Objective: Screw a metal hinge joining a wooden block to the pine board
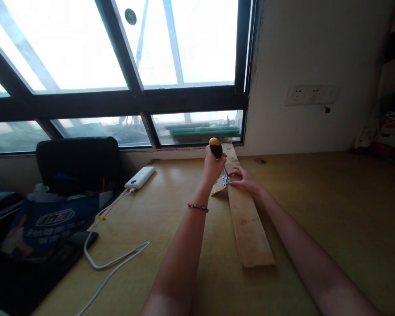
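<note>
My left hand (213, 161) is wrapped round the black and yellow handle of a screwdriver (216, 148). The shaft points down to a metal hinge (225, 180), which lies across a long wooden board (248, 228) and a smaller wood piece (219, 186) on its left. From the right, my right hand (244, 179) reaches over the board, its fingertips at the hinge and the screwdriver tip. Whether those fingers pinch a screw is too small to make out.
On the wooden table (171, 210) lies a white power bank (140, 177) with a white cable (118, 263) trailing forward. A black chair (79, 162) with a blue bag (55, 224) stands at the left. Behind are a window and a wall socket (312, 95).
</note>
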Demonstrator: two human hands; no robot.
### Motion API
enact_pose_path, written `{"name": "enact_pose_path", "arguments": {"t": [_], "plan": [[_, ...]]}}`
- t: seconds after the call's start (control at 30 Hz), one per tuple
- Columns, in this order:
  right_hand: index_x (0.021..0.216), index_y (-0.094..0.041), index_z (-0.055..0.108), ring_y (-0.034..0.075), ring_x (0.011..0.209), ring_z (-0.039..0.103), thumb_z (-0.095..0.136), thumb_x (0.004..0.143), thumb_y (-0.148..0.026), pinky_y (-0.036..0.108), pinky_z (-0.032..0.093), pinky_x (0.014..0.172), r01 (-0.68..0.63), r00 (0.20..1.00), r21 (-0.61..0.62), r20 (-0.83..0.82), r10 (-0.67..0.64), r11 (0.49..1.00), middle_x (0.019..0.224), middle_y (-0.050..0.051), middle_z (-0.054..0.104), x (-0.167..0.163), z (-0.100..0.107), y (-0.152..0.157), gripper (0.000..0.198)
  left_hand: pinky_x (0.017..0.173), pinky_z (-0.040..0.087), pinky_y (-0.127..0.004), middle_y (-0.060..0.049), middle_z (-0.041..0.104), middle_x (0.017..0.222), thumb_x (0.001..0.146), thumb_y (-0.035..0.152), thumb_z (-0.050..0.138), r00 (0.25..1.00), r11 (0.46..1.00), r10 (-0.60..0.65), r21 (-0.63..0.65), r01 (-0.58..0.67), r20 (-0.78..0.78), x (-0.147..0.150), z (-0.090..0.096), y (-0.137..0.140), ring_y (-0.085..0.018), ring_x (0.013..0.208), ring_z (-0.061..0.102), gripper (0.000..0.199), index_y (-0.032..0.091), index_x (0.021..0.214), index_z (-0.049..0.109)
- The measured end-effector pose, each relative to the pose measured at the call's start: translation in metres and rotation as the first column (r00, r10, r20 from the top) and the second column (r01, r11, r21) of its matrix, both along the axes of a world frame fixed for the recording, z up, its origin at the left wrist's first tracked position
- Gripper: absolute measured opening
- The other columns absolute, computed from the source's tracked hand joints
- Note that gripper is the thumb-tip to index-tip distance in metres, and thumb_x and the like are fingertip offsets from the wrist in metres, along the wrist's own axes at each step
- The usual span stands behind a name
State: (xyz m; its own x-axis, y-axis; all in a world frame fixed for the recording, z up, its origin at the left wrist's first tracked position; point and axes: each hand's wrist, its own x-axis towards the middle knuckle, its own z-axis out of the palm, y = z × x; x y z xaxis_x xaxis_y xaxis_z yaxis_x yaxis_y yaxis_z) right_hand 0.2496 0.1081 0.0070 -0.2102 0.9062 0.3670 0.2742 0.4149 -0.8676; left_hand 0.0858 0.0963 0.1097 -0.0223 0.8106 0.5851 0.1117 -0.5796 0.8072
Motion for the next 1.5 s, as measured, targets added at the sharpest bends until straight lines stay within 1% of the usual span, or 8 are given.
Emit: {"name": "enact_pose_path", "arguments": {"t": [0.17, 0.43, 0.83, 0.93, 1.03, 1.23, 1.37, 1.5], "plan": [[0.116, -0.017, 0.039, 0.021, 0.101, 0.058, 0.075, 0.057, -0.026, 0.039, 0.041, 0.094, 0.008, 1.0, -0.004, -0.001, -0.008, 1.0, 0.103, 0.009, 0.063, 0.0, -0.001, 0.0, 0.07, 0.066, 0.047, -0.028, 0.0, 0.061, 0.073, 0.057, 0.023, 0.071, 0.999, 1.0, 0.021, 0.002, -0.021, -0.048, 0.0, -0.003, 0.001, -0.016, 0.071, 0.062, 0.048, 0.019, 0.099, 0.048], [0.115, -0.017, 0.041, 0.021, 0.101, 0.058, 0.075, 0.056, -0.026, 0.039, 0.042, 0.093, 0.008, 1.0, -0.014, -0.018, -0.008, 1.0, 0.103, 0.009, 0.063, -0.001, 0.002, -0.002, 0.069, 0.066, 0.048, -0.029, -0.004, 0.065, 0.076, 0.058, 0.017, 0.069, 0.994, 0.999, -0.036, 0.016, 0.038, -0.105, -0.002, 0.001, -0.002, -0.018, 0.073, 0.063, 0.041, 0.015, 0.096, 0.054], [0.114, -0.018, 0.044, 0.02, 0.098, 0.059, 0.075, 0.057, -0.026, 0.038, 0.042, 0.092, 0.035, 0.999, 0.033, 0.014, -0.036, 0.999, 0.101, 0.008, 0.064, -0.002, 0.005, -0.006, 0.065, 0.079, 0.045, -0.029, -0.004, 0.063, 0.09, 0.069, 0.011, 0.054, 0.952, 0.958, 0.078, 0.288, 0.011, -0.297, -0.024, 0.044, -0.055, -0.015, 0.087, 0.058, 0.029, 0.017, 0.097, 0.056], [0.109, -0.018, 0.05, 0.021, 0.097, 0.059, 0.074, 0.057, -0.026, 0.04, 0.042, 0.091, 0.098, 0.988, 0.12, 0.105, -0.111, 0.988, 0.097, 0.006, 0.065, -0.005, 0.017, -0.019, 0.058, 0.083, 0.044, -0.031, -0.005, 0.062, 0.097, 0.07, 0.004, 0.047, 0.893, 0.93, 0.08, 0.356, 0.093, -0.443, -0.034, 0.028, -0.078, -0.016, 0.094, 0.057, 0.032, 0.019, 0.097, 0.057], [0.102, -0.02, 0.055, 0.021, 0.092, 0.06, 0.071, 0.061, -0.026, 0.04, 0.043, 0.089, 0.162, 0.972, 0.23, 0.133, -0.196, 0.96, 0.091, 0.004, 0.066, -0.016, 0.033, -0.045, 0.044, 0.089, 0.042, -0.036, -0.009, 0.059, 0.104, 0.073, 0.001, 0.04, 0.815, 0.908, 0.074, 0.376, 0.183, -0.574, -0.051, -0.011, -0.097, -0.019, 0.105, 0.052, 0.035, 0.02, 0.097, 0.058], [0.095, -0.022, 0.058, 0.018, 0.067, 0.063, 0.051, 0.08, -0.036, 0.032, 0.049, 0.065, 0.269, 0.961, 0.124, 0.031, -0.274, 0.955, 0.086, 0.005, 0.066, -0.068, 0.035, -0.137, 0.021, 0.101, 0.03, -0.047, -0.005, 0.062, 0.093, 0.076, 0.005, 0.043, 0.67, 0.907, 0.125, 0.358, 0.221, -0.732, -0.083, -0.087, -0.116, -0.019, 0.107, 0.051, 0.03, 0.025, 0.088, 0.062], [0.099, -0.022, 0.057, 0.023, 0.079, 0.062, 0.056, 0.077, -0.034, 0.035, 0.047, 0.071, 0.28, 0.937, 0.109, 0.186, -0.296, 0.954, 0.091, 0.009, 0.065, -0.096, 0.018, -0.185, 0.026, 0.1, 0.033, -0.044, -0.005, 0.063, 0.095, 0.075, 0.008, 0.047, 0.657, 0.927, 0.076, 0.296, 0.231, -0.75, -0.08, -0.1, -0.123, -0.019, 0.103, 0.053, 0.029, 0.026, 0.09, 0.064], [0.105, -0.022, 0.054, 0.024, 0.089, 0.06, 0.058, 0.074, -0.031, 0.037, 0.046, 0.079, 0.233, 0.95, 0.134, 0.178, -0.255, 0.963, 0.099, 0.009, 0.063, -0.098, 0.012, -0.195, 0.032, 0.094, 0.039, -0.041, -0.007, 0.062, 0.095, 0.073, 0.007, 0.046, 0.719, 0.946, 0.078, 0.28, 0.166, -0.691, -0.072, -0.1, -0.127, -0.019, 0.1, 0.054, 0.029, 0.022, 0.093, 0.062]]}}
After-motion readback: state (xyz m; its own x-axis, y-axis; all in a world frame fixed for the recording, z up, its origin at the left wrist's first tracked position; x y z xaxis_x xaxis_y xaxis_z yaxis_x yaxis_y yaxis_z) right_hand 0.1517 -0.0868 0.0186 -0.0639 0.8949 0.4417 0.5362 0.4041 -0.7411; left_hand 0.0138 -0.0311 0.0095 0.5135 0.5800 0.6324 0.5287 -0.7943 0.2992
